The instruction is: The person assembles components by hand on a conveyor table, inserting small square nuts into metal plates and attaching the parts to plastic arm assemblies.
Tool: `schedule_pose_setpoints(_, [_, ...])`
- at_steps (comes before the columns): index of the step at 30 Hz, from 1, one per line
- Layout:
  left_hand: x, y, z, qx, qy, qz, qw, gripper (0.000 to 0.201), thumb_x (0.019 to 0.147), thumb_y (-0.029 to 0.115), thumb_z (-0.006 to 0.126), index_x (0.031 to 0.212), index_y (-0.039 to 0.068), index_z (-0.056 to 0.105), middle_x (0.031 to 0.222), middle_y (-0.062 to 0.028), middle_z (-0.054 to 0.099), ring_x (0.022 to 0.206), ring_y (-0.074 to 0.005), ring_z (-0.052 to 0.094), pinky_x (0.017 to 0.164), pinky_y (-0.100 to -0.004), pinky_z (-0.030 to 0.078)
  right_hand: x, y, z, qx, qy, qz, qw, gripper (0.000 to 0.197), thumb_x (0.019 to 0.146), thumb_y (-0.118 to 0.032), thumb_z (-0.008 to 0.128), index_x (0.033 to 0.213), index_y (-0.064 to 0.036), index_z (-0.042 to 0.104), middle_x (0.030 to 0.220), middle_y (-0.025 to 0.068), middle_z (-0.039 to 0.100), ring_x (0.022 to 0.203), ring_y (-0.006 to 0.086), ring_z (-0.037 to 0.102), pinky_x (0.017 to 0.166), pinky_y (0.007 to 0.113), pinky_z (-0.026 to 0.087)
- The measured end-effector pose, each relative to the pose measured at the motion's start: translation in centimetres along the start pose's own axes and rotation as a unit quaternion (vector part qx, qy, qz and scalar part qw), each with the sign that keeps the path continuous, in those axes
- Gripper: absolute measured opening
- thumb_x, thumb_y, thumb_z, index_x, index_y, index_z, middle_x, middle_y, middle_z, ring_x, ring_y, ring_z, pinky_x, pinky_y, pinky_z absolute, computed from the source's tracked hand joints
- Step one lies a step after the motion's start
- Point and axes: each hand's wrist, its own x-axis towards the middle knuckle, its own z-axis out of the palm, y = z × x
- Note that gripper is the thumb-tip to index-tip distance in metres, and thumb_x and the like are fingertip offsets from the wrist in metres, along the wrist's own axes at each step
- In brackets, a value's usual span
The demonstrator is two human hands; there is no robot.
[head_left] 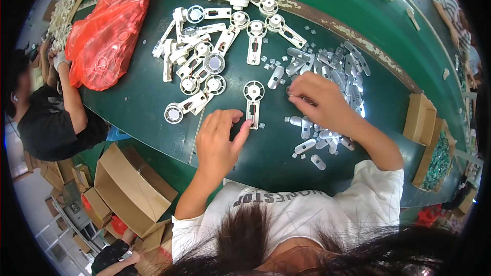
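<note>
- Gripping state: the left hand rests on the dark green table surface at centre frame, index finger stretched out and touching the lower end of a white plastic part with a round wheel head and a flat stem; the fingers are apart and clamp nothing. The right hand, right of centre, has its fingertips pinched together at the edge of a heap; whether a piece sits between them cannot be told.
- Red translucent plastic bag, upper left of the frame, lies slumped and full, well apart from both hands.
- Pile of like white wheel-and-stem parts, upper centre, lies loosely tangled.
- Heap of small silvery oblong metal pieces, upper right of centre, spreads around and below the right hand.
- Handling judgement, white part: probably light and stiff moulded plastic, with dark and red inserts in the stem slot that could snag. Best held by the long edges of the stem, not by the wheel, which may turn.
- Handling judgement, silvery pieces: likely smooth and slippery, lying flat; a fingertip pinch across the narrow width seems soundest.
- Tiny clear square bits lie scattered just beside the stem, easily flicked away.
</note>
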Motion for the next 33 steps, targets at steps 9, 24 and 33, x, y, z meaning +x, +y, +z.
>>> schedule_pose_setpoints(9, [6.9,3.1,3.3,0.213,-0.011,0.181,0.960,0.022,0.069,0.020,0.071,0.082,0.004,0.062,0.090,-0.0046,0.056,0.090,-0.0222,0.050,0.072,-0.0336,0.038,-1.9,-1.7,-1.7,0.329,0.099,0.207,0.916,0.010,0.082,0.002,0.062,0.092,0.0032,0.061,0.083,0.0022,0.057,0.073,0.0049,0.053,0.064,0.019,0.045])
schedule_pose_setpoints(24, [5.3,5.0,2.7,-0.475,-0.175,-0.141,0.851,0.012,0.084,0.002,0.061,0.095,-0.002,0.063,0.072,-0.0044,0.066,0.069,-0.0084,0.064,0.053,-0.0175,0.041,-2.9,-2.9,-1.8,0.197,0.165,0.011,0.966,0.015,0.074,0.006,0.067,0.087,0.0010,0.062,0.081,0.0069,0.060,0.066,0.0114,0.058,0.056,0.023,0.047])
schedule_pose_setpoints(33, [4.9,4.4,4.0,-0.376,-0.099,-0.053,0.920,0.009,0.076,-0.001,0.066,0.085,-0.001,0.065,0.075,-0.0024,0.060,0.064,-0.0062,0.049,0.058,-0.0205,0.039,-3.3,-2.3,-1.3,0.247,0.157,0.091,0.952,0.017,0.074,0.007,0.065,0.089,-0.0011,0.064,0.081,0.0052,0.060,0.068,0.0103,0.058,0.058,0.022,0.047])
